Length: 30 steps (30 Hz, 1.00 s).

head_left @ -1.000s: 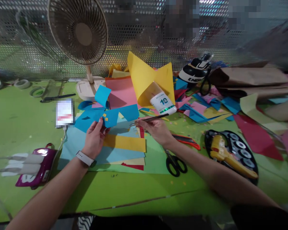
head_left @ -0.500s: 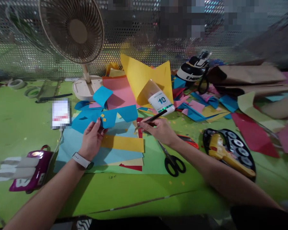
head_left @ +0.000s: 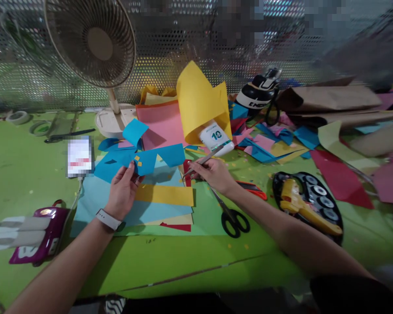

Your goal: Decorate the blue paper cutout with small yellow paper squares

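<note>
My left hand (head_left: 122, 189), a watch on its wrist, pinches the lower edge of a blue paper cutout (head_left: 147, 161) between thumb and fingers. Small yellow paper squares (head_left: 139, 163) sit on the cutout near my thumb. In my right hand (head_left: 214, 174) is a slim pair of metal tweezers (head_left: 203, 160), its pointed end angled down to the left, apart from the blue paper. Under both hands lie layered sheets, among them a yellow strip (head_left: 165, 195) and a light blue sheet (head_left: 94, 209). Black-handled scissors (head_left: 235, 222) rest below my right hand.
A fan (head_left: 100, 43) stands at the back left, near a phone (head_left: 79, 156) on a cable. A white bottle (head_left: 218, 138) leans by curled yellow paper (head_left: 199, 102). Paper scraps (head_left: 265, 148) and a yellow gun-shaped tool (head_left: 309, 209) lie right. A purple device (head_left: 49, 235) sits left.
The whole view has shifted slightly, so most things appear a little further left. The yellow paper curls differently, covering more of the bottle. Both hands keep their holds.
</note>
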{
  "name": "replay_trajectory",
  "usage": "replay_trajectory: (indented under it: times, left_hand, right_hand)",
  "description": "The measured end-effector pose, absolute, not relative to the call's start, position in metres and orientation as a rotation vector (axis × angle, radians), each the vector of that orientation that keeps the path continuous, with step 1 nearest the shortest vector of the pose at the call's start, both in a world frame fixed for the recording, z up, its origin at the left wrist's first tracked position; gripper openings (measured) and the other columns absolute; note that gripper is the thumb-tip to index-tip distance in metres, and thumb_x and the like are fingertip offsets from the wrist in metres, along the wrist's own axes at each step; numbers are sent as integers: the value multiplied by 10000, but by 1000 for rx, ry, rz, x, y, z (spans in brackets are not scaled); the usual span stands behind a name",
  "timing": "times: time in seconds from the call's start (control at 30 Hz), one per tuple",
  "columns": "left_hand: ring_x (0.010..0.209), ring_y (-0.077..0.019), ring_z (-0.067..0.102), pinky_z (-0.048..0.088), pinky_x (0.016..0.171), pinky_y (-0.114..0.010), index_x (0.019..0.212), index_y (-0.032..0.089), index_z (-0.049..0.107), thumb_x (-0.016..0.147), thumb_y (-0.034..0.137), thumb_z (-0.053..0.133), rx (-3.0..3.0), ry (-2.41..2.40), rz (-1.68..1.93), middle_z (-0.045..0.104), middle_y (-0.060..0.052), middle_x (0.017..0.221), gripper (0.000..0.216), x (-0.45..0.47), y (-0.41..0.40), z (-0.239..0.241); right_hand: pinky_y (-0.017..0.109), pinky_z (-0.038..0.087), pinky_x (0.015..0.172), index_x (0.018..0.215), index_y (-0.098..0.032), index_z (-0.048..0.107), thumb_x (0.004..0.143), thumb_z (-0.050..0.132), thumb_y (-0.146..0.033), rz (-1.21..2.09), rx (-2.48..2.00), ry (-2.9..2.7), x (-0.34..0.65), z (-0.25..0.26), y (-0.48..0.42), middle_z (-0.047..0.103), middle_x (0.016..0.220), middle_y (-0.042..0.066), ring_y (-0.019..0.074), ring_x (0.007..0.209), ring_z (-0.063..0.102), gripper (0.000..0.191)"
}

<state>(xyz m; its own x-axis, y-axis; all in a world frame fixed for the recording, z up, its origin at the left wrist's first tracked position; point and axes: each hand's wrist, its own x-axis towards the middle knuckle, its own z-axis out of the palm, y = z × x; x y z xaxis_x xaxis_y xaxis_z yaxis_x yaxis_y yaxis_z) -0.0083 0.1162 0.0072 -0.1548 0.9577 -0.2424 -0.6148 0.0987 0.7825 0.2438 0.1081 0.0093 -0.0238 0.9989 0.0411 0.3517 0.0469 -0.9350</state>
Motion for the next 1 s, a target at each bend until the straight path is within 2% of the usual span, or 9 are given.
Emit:
replay_trajectory:
  times: [0.23,0.47,0.73,0.87,1.0]
  left_hand:
    - [621,-103,652,517,612,-230,658,198,633,546,259,898,442,940,1471,722,34,724,294,-8,116,8]
    - [633,-105,657,522,627,-233,667,200,627,588,271,880,467,958,1464,722,27,737,275,-8,115,7]
    - [617,-103,642,517,610,-235,647,198,633,569,311,889,514,941,1447,704,35,713,291,-6,112,7]
    - [665,-100,645,542,636,-225,646,184,621,583,336,882,555,934,1420,703,22,756,309,-4,107,7]
    - [659,-102,630,567,644,-243,620,176,591,597,363,873,620,903,1394,660,27,707,339,-5,104,8]
  right_hand:
    - [254,484,492,735,-139,675,745,636,-640,1045,-1394,-1483,242,13,107,698,627,69,164,550,649,503]
    - [269,494,476,719,-153,655,718,642,-674,1028,-1425,-1448,242,14,107,691,603,60,184,553,657,522]
    - [208,398,368,706,-154,668,680,718,-637,1093,-1375,-1284,246,31,100,688,600,51,134,482,626,486]
    - [195,386,358,699,-153,667,710,713,-608,1170,-1285,-1308,229,48,101,683,584,50,127,489,632,457]
    - [197,413,381,703,-147,664,757,697,-554,1200,-1153,-1388,198,61,113,700,631,59,128,517,649,411]
